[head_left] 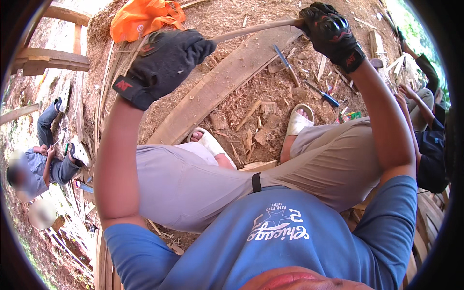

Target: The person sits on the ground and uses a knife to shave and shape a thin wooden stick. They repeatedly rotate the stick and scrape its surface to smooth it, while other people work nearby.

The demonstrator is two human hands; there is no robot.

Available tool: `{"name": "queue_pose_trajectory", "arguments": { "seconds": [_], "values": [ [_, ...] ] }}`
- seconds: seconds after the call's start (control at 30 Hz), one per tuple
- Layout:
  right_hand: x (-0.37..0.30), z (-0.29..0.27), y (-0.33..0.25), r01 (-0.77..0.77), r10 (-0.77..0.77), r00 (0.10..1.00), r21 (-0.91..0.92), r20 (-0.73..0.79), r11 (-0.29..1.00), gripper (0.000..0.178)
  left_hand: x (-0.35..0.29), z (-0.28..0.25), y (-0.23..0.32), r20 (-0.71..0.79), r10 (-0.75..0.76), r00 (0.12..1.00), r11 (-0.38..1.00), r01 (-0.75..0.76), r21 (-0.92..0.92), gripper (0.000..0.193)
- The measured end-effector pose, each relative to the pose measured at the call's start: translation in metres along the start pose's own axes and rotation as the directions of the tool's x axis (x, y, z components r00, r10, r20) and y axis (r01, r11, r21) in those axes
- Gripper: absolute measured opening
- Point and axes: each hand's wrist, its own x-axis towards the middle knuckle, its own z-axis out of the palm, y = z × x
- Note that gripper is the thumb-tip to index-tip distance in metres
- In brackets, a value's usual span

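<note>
Both my hands wear black work gloves and are raised in front of me, spread wide apart. A thin wooden stick point(256, 30) runs between them, slightly higher at the right. My left hand point(166, 63) is closed round its left end, with the fingers mostly hidden by the back of the glove. Round the right end, my right hand point(328, 31) is closed too. Behind the stick, a long wooden plank point(217, 89) lies slantwise on the ground, from near my left foot to the far right.
An orange plastic bag point(145, 19) lies at the far left. A blue-edged blade point(286, 65) and a knife with a blue handle point(323, 94) lie right of the plank, among wood chips. Two people sit nearby, one at left point(46, 164), one at right point(430, 140). Timber frames point(53, 58) stand left.
</note>
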Motion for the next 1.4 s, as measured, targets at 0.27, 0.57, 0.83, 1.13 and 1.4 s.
{"name": "queue_pose_trajectory", "arguments": {
  "seconds": [0.27, 0.57, 0.83, 1.13, 1.4],
  "values": [
    [-0.007, 0.04, -0.041, 0.112, -0.114, 0.993, 0.177, 0.002, 0.978, 0.028, 0.005, 0.012, -0.003, 0.213, -0.01, 0.977, 0.999, 0.019, -0.043, 0.025],
    [0.006, 0.008, -0.008, 0.05, -0.048, 0.991, -0.015, 0.128, 0.999, 0.019, -0.006, 0.008, -0.014, 0.062, 0.001, 0.998, 0.954, 0.018, -0.298, 0.029],
    [0.003, 0.035, -0.017, 0.197, -0.182, 0.979, 0.215, -0.087, 0.957, 0.024, 0.012, 0.014, 0.01, 0.118, -0.039, 0.992, 0.995, 0.05, -0.092, 0.043],
    [0.017, 0.029, -0.041, 0.354, -0.298, 0.924, 0.243, -0.239, 0.903, 0.024, 0.017, 0.027, 0.033, 0.077, -0.008, 0.997, 1.0, 0.006, 0.027, 0.036],
    [0.001, 0.044, -0.056, 0.235, -0.203, 0.96, 0.164, -0.194, 0.958, 0.016, 0.014, 0.033, 0.044, 0.157, -0.018, 0.987, 0.997, 0.005, 0.082, 0.028]
  ]
}}
